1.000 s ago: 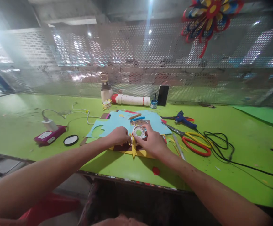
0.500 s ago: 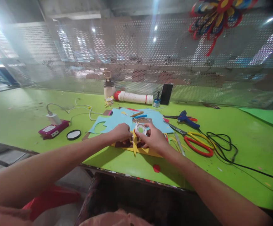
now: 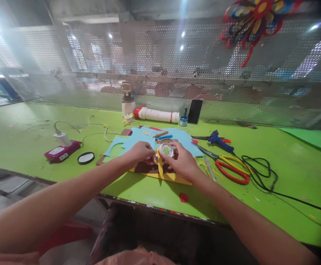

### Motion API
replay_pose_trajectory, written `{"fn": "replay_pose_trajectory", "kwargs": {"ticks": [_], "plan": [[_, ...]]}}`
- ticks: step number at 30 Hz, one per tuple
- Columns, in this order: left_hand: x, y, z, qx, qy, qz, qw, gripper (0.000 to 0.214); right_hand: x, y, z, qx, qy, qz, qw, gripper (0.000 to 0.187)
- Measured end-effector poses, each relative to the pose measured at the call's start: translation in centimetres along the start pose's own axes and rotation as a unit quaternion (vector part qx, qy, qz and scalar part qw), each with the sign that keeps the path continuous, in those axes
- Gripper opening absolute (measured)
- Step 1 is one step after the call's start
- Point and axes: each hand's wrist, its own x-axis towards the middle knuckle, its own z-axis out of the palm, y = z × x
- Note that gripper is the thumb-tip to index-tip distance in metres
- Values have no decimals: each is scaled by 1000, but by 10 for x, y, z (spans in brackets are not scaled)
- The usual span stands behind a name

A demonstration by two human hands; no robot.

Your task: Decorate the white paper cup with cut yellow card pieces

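My right hand [image 3: 184,161] is closed on a small round white ring [image 3: 172,151] with a green middle, fingers at its far edge and thumb at the near side. From the ring's left side a pointed yellow paper strip [image 3: 160,170] hangs down. My left hand [image 3: 143,151] is closed just left of the strip, its fingertips pinched near it; what they hold is too small to make out. Below both hands lie brown and yellow paper sheets [image 3: 146,168], with light blue cut paper [image 3: 138,134] behind them.
Scissors [image 3: 233,171], a blue glue gun [image 3: 218,141] and its black cord lie to the right. On the left are a purple power strip [image 3: 63,151] and a round black-rimmed disc [image 3: 86,158]. A white tube [image 3: 159,116], spray bottle [image 3: 128,105] and phone [image 3: 195,111] stand behind.
My left fingers have lifted slightly and opened a little from a tighter curl. The ring and yellow strip have shifted slightly right with my right hand still on the ring.
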Motion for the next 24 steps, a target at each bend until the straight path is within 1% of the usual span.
{"fn": "replay_pose_trajectory", "kwargs": {"ticks": [5, 8, 11, 16, 20, 24], "plan": [[-4, -5, -4, -120, -24, 2, 992, 8, -1, -2, -2, -2, 7, -9, 1000, 38], [-6, -6, -6, -170, -44, 4, 984, 9, -1, -4, -3, 6, -2, -24, 1000, 39], [-7, -4, -7, -211, -72, 7, 975, 10, -1, -5, -3, 21, 5, -41, 999, 39], [-5, -4, -8, -249, -120, 1, 961, 8, 0, -6, -8, 43, 4, -46, 998, 40], [2, -6, -9, -266, -154, -13, 951, 9, 1, -9, -13, 41, 2, -36, 998, 42], [7, -5, -8, -281, -181, -21, 942, 6, 0, -14, -15, 20, 7, -46, 999, 40]]}}
